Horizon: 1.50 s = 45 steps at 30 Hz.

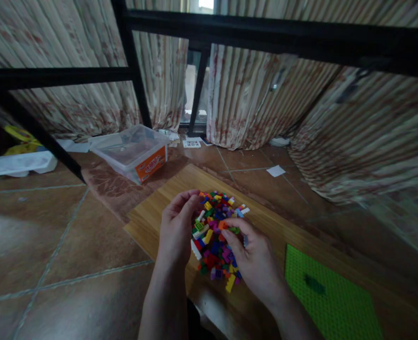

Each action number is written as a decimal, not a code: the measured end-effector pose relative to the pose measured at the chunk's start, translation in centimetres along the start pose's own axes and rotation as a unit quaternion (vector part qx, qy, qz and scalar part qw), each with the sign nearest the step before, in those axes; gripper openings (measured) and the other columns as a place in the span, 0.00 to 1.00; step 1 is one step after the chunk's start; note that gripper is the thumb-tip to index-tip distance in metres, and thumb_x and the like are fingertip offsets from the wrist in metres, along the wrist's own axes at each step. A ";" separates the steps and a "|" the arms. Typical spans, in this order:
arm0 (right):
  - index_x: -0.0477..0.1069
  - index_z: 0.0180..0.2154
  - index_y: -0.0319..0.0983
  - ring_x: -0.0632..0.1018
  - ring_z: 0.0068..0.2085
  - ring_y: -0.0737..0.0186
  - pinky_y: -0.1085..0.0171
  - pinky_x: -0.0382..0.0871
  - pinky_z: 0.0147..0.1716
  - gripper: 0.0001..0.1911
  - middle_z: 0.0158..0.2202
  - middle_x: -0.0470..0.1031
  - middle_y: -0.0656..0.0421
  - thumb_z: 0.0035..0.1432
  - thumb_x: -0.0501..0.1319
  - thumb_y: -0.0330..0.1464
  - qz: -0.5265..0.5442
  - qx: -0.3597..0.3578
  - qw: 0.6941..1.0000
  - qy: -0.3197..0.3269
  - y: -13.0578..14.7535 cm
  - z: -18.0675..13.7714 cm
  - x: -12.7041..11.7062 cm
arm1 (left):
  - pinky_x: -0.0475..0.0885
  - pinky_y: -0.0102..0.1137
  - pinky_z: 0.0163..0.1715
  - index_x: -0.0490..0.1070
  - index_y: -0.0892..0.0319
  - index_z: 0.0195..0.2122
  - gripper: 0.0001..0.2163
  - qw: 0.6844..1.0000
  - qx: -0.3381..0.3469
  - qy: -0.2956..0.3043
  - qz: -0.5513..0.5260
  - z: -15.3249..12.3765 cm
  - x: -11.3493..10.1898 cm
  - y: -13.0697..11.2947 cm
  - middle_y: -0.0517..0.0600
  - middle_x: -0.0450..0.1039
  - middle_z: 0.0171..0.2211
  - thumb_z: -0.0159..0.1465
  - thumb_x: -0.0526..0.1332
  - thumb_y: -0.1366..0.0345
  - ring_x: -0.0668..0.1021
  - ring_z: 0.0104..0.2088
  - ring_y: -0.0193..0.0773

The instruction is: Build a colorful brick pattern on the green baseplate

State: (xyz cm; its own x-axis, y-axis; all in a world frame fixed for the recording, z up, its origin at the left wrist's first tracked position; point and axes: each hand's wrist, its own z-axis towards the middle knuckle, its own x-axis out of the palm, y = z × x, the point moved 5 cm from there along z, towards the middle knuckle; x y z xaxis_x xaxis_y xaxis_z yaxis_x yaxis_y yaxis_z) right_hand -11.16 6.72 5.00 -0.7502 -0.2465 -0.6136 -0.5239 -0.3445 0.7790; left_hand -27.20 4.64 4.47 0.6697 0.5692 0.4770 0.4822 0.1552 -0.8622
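Observation:
A pile of small toy building bricks in many colours lies on a wooden board. Over the pile's right side, my right hand pinches an orange brick between thumb and fingertips. A lime-green piece shows just under those fingers; whether it is held too I cannot tell. My left hand is at the pile's left edge, thumb and index finger pressed together. Anything in that pinch is hidden, though orange bits show beside the fingertips.
The wooden board bears a green studded baseplate at right, with a dark shape on it. A clear plastic tub with an orange label stands beyond on a mat. Dark metal bars and striped curtains are behind. Paper lies on the tiles.

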 end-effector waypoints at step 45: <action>0.76 0.38 0.39 0.75 0.41 0.62 0.62 0.67 0.44 0.08 0.38 0.73 0.57 0.58 0.61 0.25 -0.076 0.182 0.974 -0.109 -16.2 -12.8 -14.1 | 0.70 0.41 0.55 0.70 0.60 0.49 0.15 0.666 0.162 0.417 0.597 -13.4 16.0 17.0 0.56 0.72 0.49 0.62 0.54 0.75 0.74 0.52 0.45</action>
State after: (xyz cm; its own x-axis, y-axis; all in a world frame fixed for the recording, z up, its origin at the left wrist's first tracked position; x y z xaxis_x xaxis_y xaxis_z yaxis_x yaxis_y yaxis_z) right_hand 13.10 4.20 -0.63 -0.6993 -0.0065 -0.7148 -0.7147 -0.0090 0.6994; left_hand -0.71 5.51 -0.30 0.6128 -0.1829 -0.7688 -0.7312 0.2376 -0.6394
